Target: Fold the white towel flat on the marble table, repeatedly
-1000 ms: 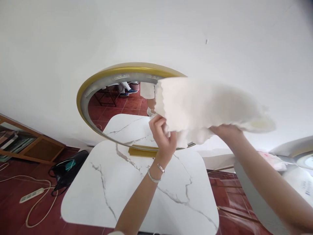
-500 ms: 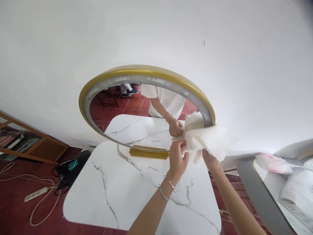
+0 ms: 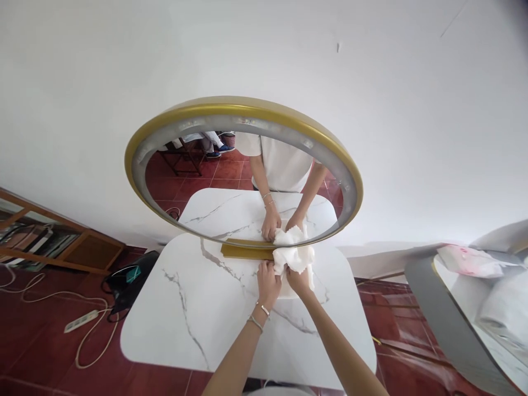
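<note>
A round mirror (image 3: 231, 170) with a gold rim stands upright on a gold base (image 3: 247, 251) on a white marbled table (image 3: 173, 308). A crumpled white cloth (image 3: 293, 259) lies over the right end of the base, and part of it is spread on the tabletop. My right hand (image 3: 299, 281) is closed on this cloth, its fingertips tucked into the folds. Beside it, my left hand (image 3: 269, 283) has its fingers curled at the cloth's left edge, close to the base's front; its exact hold is partly hidden. Both hands are reflected in the glass.
A wooden shelf (image 3: 82, 250) with books is at the left. Below it, a black bag (image 3: 132, 286) and a white power strip (image 3: 81, 321) with its cable lie on the red floor. Another table (image 3: 437, 308) at the right holds white items and a pink-and-white packet (image 3: 468, 259).
Both hands and the white cloth have moved from the mirror's lower right rim down and left to the base. The cloth has bunched up there, and the rim's right side is uncovered.
</note>
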A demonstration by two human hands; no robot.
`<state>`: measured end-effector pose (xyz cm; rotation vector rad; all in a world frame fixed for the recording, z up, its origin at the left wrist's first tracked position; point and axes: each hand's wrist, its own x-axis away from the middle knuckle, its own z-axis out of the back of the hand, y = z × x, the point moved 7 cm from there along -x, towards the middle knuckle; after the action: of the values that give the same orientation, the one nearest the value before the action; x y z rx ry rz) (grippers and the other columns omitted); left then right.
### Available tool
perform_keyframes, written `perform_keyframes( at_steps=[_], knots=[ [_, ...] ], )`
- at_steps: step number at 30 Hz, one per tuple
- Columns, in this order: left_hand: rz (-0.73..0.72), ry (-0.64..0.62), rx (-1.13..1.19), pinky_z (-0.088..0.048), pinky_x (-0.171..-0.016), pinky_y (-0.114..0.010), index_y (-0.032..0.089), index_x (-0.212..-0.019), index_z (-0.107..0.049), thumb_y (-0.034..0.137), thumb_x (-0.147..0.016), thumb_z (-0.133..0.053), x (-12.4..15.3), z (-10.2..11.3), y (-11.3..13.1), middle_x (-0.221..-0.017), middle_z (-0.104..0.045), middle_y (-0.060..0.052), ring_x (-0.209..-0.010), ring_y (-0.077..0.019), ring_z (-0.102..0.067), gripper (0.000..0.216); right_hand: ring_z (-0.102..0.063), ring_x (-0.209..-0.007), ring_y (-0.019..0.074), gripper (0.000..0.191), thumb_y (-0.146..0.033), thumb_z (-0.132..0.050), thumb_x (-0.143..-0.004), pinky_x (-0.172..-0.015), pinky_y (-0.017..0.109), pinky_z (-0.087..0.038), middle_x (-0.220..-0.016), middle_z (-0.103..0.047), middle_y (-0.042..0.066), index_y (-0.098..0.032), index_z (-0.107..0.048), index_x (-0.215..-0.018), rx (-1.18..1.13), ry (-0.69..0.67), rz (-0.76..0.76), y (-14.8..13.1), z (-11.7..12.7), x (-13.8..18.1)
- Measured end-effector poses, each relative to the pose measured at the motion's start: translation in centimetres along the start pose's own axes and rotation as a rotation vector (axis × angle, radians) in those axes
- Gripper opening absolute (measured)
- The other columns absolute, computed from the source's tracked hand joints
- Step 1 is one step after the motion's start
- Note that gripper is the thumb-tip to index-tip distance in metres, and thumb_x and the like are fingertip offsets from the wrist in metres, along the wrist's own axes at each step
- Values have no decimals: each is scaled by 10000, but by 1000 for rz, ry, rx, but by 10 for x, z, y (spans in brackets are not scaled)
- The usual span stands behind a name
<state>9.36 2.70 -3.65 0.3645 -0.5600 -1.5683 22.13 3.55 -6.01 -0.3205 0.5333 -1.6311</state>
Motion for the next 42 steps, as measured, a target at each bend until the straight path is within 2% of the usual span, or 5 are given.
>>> perform_keyframes(
  at_steps=[10, 17, 26, 30, 42],
  knots=[
    [-91, -105, -46, -398, -920, -411, 166, -981, -507, 103, -785, -456, 9, 22, -11, -1067, -551, -116, -1052, -263, -527, 212, -600, -1052, 298, 210, -260, -520, -823, -887, 443, -507, -1029, -655, 108, -208, -603, -1009, -108, -34, 82, 5, 27, 19],
    [-319, -226, -61, -399, -919, -345, 202, -1079, -516, 14, -714, -410, 21, 56, 3, -1088, -579, -77, -1088, -232, -521, 424, -444, -1205, 335, 241, -333, -534, -875, -908, 515, -469, -1277, -431, 201, -193, -459, -1056, -72, 415, 160, 3, 110, 49],
    [-419, -211, -70, -387, -904, -353, 213, -1016, -551, 8, -705, -439, 29, 90, 14, -1150, -571, -60, -1025, -218, -527, 389, -635, -789, 208, 239, -117, -295, -905, -676, 346, -523, -919, -668, 91, -206, -499, -992, -34, 214, 308, -10, 115, 22],
    [-415, -273, -29, -354, -921, -382, 217, -909, -569, 257, -831, -551, 38, 115, 6, -978, -630, -23, -927, -207, -553, 89, -641, -858, 196, 330, -70, -307, -868, -715, 335, -531, -1026, -668, 90, -215, -540, -1051, -10, 190, 420, -15, 153, 35],
    [-522, -226, -74, -427, -753, -305, 221, -812, -520, 367, -934, -432, 48, 137, -24, -849, -657, 6, -816, -182, -612, 210, -657, -826, 183, 355, -77, -312, -946, -721, 324, -542, -976, -676, 102, -195, -623, -1068, 246, 117, 660, -20, 197, 97]
  ],
)
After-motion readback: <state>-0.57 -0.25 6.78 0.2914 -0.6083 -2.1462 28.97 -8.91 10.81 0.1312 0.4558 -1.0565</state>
